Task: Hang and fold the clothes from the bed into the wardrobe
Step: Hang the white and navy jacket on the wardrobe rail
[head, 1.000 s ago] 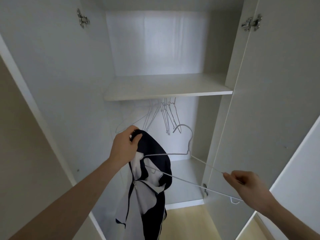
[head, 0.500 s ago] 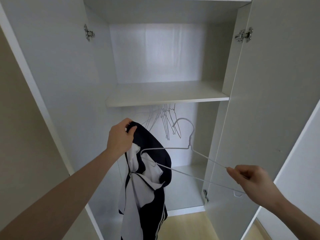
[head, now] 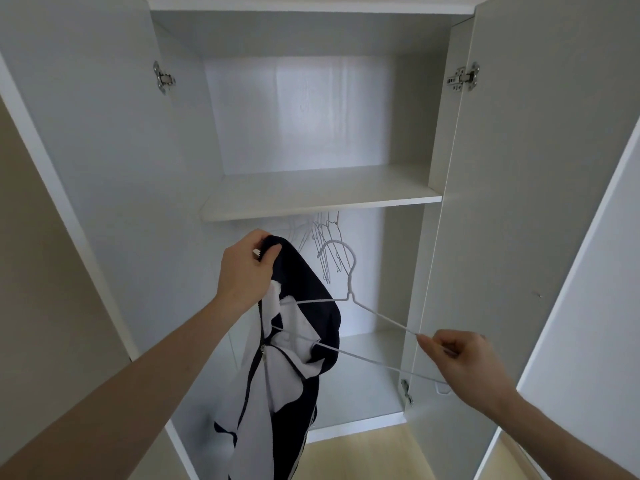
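Jacket (head: 294, 368) half threaded onto a wire hanger (head: 349, 303), in front of the open wardrobe (head: 322, 199).

The right hand (head: 464, 365) pinches the hanger's near end while the left hand (head: 242, 271) grips the dark-and-white jacket by its collar; the hanger's far arm now sits deeper inside the garment than a second ago, so dressing it is under way, judging by this. Beyond, spare hangers (head: 323, 247) dangle under the shelf. The view has tilted up since the earlier frame, showing more of the upper compartment.

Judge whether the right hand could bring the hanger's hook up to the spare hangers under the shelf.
Probably yes: the right hand pinches the hanger, and both doors stand open below the shelf.
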Demonstrator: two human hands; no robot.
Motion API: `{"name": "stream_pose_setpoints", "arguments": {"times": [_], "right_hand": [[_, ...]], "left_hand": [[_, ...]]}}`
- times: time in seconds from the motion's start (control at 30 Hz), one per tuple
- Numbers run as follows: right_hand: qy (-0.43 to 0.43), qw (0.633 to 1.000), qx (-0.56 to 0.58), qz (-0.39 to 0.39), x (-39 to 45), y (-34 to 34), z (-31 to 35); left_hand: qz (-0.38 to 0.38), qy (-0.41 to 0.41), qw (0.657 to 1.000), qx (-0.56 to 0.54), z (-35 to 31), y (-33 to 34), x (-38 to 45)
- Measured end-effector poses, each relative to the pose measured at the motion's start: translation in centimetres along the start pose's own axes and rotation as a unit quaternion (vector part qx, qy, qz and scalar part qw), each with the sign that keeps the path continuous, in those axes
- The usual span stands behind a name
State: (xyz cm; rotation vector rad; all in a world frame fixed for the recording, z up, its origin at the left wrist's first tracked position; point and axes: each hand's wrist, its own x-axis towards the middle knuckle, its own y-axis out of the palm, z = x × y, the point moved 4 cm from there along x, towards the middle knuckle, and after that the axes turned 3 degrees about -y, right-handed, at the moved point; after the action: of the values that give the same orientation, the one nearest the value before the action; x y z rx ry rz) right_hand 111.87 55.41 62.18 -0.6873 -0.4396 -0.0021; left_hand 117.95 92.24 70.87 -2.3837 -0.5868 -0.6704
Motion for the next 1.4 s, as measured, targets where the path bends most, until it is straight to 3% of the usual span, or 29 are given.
{"name": "stream_pose_setpoints", "arguments": {"times": [0.2,0.37,0.53,0.67,0.73,0.8,0.93,1.0,1.13,1.3,1.4], "right_hand": [[0.071,0.994,0.08,0.019,-0.1,4.5,-0.1],[0.129,0.96,0.245,-0.049,-0.4,6.8,-0.4],[0.112,0.94,0.314,-0.072,-1.0,7.2,-0.2],[0.07,0.942,0.316,-0.092,-0.7,6.1,0.5],[0.056,0.94,0.32,-0.1,-0.3,5.6,1.0],[0.046,0.936,0.333,-0.102,0.0,5.1,1.2],[0.043,0.938,0.332,-0.086,0.7,4.1,0.5],[0.075,0.926,0.367,-0.045,1.6,3.9,-0.7],[0.252,0.852,0.459,-0.001,0.5,6.0,-4.6],[0.321,0.867,0.328,0.195,-3.3,13.0,-3.7],[0.319,0.869,0.305,0.225,-2.8,15.6,-1.3]], "left_hand": [[0.035,-0.018,0.99,-0.137,-4.8,0.3,-1.1],[0.191,-0.071,0.96,-0.194,-6.9,1.3,-4.4],[0.322,0.083,0.942,0.053,-8.5,0.3,-6.5],[0.217,0.217,0.947,0.091,-10.8,-2.0,-4.1],[0.183,0.24,0.937,0.177,-10.3,-2.3,-2.1],[0.197,0.236,0.919,0.248,-8.9,-1.8,-0.6],[0.211,0.268,0.911,0.23,-8.5,-1.0,1.0],[0.195,0.289,0.911,0.22,-8.8,-1.0,1.6],[0.18,0.281,0.923,0.194,-9.1,-1.2,2.7],[0.172,0.28,0.925,0.19,-9.3,-1.0,3.4],[0.174,0.27,0.928,0.19,-9.3,-0.9,3.5]]}}
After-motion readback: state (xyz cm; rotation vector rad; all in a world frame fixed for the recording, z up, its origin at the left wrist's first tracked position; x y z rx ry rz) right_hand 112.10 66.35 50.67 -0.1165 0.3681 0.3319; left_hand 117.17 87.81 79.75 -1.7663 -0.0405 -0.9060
